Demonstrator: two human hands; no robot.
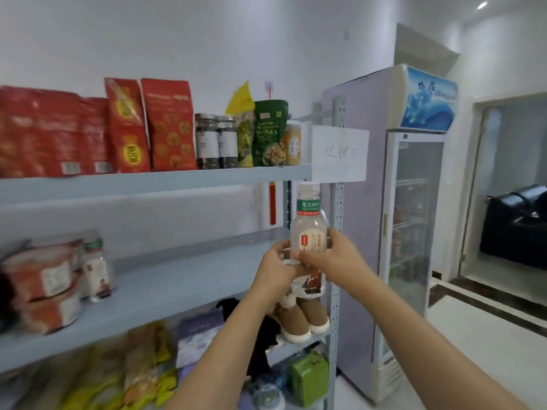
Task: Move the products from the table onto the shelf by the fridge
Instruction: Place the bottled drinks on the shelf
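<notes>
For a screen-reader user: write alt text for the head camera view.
The left hand and right hand hold a clear, green-labelled bottle upright by the right end of the middle shelf. The top shelf holds red bags and jars; a glass-door fridge stands to the right.

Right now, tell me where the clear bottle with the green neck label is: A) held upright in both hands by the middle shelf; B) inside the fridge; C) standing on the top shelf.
A: the left hand and the right hand both grip the clear bottle, upright, at the right end of the middle shelf.
</notes>
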